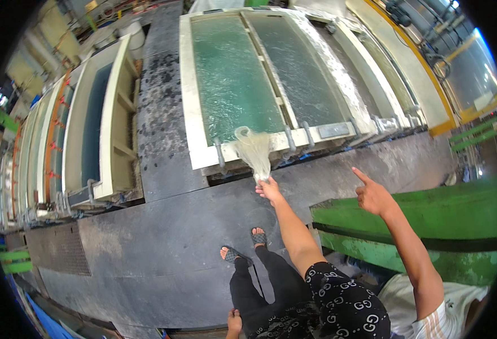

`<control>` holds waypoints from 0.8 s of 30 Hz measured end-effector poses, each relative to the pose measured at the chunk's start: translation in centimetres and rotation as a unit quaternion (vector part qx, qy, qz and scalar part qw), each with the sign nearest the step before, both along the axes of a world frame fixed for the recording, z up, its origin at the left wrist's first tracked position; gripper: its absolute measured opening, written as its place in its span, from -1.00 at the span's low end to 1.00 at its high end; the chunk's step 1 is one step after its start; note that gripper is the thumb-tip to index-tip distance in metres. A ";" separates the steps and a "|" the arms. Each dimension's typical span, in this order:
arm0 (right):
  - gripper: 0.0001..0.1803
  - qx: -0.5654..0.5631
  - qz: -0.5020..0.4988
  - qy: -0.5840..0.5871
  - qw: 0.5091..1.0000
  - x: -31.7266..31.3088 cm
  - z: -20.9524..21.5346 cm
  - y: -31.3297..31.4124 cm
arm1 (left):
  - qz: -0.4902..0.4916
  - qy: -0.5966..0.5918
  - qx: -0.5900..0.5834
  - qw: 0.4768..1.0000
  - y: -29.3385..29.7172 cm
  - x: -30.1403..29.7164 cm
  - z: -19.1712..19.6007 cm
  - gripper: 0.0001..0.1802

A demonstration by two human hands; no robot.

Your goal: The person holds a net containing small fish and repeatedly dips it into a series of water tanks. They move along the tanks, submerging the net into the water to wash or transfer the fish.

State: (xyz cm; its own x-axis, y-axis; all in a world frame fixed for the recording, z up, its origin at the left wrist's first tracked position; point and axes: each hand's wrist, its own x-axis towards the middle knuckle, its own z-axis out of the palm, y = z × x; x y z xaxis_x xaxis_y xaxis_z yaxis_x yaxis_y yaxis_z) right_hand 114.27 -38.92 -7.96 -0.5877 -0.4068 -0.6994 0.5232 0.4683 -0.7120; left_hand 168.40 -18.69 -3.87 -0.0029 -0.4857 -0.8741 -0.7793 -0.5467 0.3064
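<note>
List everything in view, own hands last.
tank: one, cream frame, two bays of green water, top centre
fibre bundle: one, pale, draped over the tank's near rim
side tanks: a row, cream with dark blue insides, left
floor: grey, stained, centre
green bench: one, worn paint, right
co-worker: one, black patterned top, black trousers, sandals, bottom centre
co-worker's hand: one, grips the fibre bundle's lower end
right hand: own, index finger out, other fingers curled, holding nothing, above the green bench's left end
left hand: own, not in view
</note>
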 end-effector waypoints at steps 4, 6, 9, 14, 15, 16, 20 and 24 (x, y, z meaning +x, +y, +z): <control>-0.40 0.018 -0.010 0.003 1.000 0.5 1.1 -0.4 | 0.006 0.038 0.065 0.997 -3.5 3.9 -0.3 -0.60; -0.35 0.012 -0.006 -0.003 1.000 0.6 1.5 -0.7 | -0.007 0.043 0.078 0.996 -5.4 4.6 0.8 -0.61; -0.36 0.011 -0.018 -0.005 1.000 1.0 2.0 -1.4 | -0.033 0.040 0.081 0.995 -8.1 5.2 1.4 -0.59; -0.43 0.003 -0.040 0.000 0.999 1.2 2.2 -2.0 | -0.036 0.054 0.079 0.995 -11.0 5.4 0.4 -0.52; -0.46 0.009 -0.043 -0.003 0.999 1.7 1.9 -1.8 | -0.057 0.040 0.077 0.995 -11.2 5.6 0.8 -0.52; -0.50 0.012 -0.043 -0.004 0.999 1.8 1.4 -2.1 | -0.077 0.028 0.071 0.994 -11.8 5.0 1.5 -0.52; -0.60 -0.016 -0.068 0.010 0.998 1.7 0.9 -1.9 | -0.123 -0.004 0.070 0.990 -13.0 3.0 2.8 -0.52; -0.59 -0.008 -0.046 0.019 0.999 1.6 0.0 -2.0 | -0.248 -0.022 -0.074 0.966 -12.0 3.6 -0.1 -0.51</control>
State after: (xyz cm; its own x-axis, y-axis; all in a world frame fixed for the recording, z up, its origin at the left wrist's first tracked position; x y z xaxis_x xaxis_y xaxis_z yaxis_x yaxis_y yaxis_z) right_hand 115.86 -40.90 -8.00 -0.6482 -0.3609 -0.6705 0.5362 0.4088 -0.7384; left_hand 172.01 -30.67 -3.96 -0.2316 -0.5531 -0.8003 -0.9479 -0.0569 0.3136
